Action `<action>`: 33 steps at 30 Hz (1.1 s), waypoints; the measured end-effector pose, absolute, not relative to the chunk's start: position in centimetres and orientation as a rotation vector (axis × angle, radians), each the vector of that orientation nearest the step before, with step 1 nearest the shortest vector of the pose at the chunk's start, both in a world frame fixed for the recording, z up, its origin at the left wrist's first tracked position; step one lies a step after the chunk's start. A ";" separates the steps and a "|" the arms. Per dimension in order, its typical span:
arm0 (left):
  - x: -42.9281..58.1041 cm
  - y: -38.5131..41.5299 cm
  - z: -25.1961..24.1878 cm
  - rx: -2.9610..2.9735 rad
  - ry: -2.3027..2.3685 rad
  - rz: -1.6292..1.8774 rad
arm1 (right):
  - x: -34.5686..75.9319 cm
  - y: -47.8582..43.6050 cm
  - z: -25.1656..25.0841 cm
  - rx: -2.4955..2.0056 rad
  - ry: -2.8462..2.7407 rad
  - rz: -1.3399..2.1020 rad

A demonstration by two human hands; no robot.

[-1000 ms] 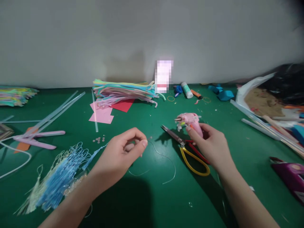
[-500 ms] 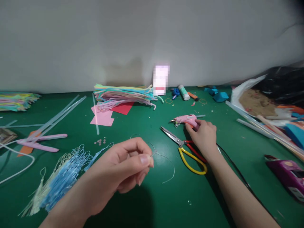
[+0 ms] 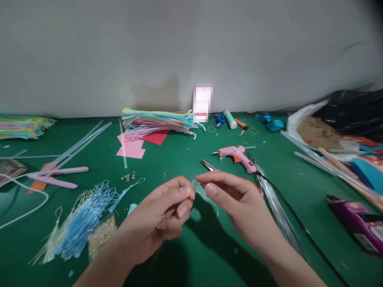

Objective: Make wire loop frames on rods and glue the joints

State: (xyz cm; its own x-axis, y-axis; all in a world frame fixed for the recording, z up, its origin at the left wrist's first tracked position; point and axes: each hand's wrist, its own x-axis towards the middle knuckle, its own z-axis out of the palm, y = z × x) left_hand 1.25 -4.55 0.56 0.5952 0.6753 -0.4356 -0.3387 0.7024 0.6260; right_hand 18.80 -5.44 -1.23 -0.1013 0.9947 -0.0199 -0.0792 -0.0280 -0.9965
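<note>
Near the middle, my left hand (image 3: 167,213) pinches a thin clear thread (image 3: 193,182) between thumb and forefinger. Fine loops of it hang over the green table on both sides of the fingertips. My right hand (image 3: 235,195) has come up close to the pinched spot, its forefinger at the thread and its thumb a little apart from it. Whether that forefinger touches the thread I cannot tell. Behind the right hand lie scissors (image 3: 207,164), mostly hidden, and farther back a pink glue gun (image 3: 236,153) rests on its side.
Blue tassels (image 3: 79,227) and a bag of gold beads (image 3: 101,235) lie at left. Pipe cleaners (image 3: 158,123) are piled at the back beside pink paper (image 3: 131,149). At right are clear strands (image 3: 275,203), a black cord (image 3: 296,223) and a purple device (image 3: 356,223).
My right hand has left the glue gun and scissors and moved left to the thread at my left fingertips. My left hand still pinches the thread. The bead bag and clear strands now show.
</note>
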 end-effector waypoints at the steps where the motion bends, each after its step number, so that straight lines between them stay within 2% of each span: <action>1: 1.4 -4.7 0.4 0.513 0.699 0.632 | 18.4 -5.7 -1.2 -1.062 -1.200 1.372; 13: 1.7 -5.3 -0.5 0.518 0.694 0.673 | 18.0 -5.8 -1.8 -1.136 -1.069 1.412; 21: 1.1 -5.0 -0.7 0.624 0.881 0.774 | 20.4 -3.6 -3.2 -1.031 -0.643 1.277; 28: 1.2 -5.1 -0.4 0.611 0.859 0.776 | 19.8 -3.5 -4.8 -1.290 -1.083 1.117; 33: 1.3 -5.6 -0.3 0.677 0.863 0.763 | 18.3 -4.8 -3.5 -1.131 -1.115 1.364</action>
